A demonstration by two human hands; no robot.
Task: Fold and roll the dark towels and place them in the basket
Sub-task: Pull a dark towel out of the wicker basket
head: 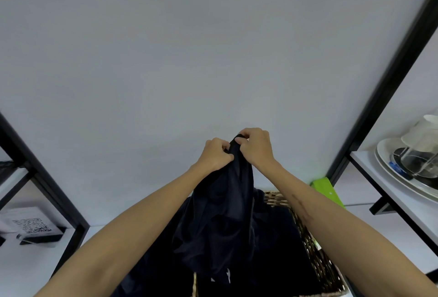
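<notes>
A dark towel [222, 216] is held up high by both hands. The left hand [214, 154] is curled round the top of the cloth, and the cloth is pinched just beside it by the fingers and thumb of the right hand [254, 146]. The two hands are close together, almost touching, at the very top of the towel.

The towel hangs down loose and bunched from the hands. No flat fold and no roll can be seen in it. Its bottom end reaches down to the basket [315, 256], which sits below the arms on the white desk [30, 266].

More dark cloth [279, 249] is seen inside the basket. It looks crumpled, not rolled, but it is too dark for this to be told for sure. Some dark cloth also spills past the left side of the basket.

So the task seems to be near its start. The held towel is probably being lifted out to be spread flat. It is not yet folded, rolled or put back, and the other cloth likely needs the same work.

Further out, a green thing [328, 190] lies behind the basket. Plates and a clear jug [419, 154] are kept on a shelf at the right. A small card with a square code [32, 225] stands at the left.
</notes>
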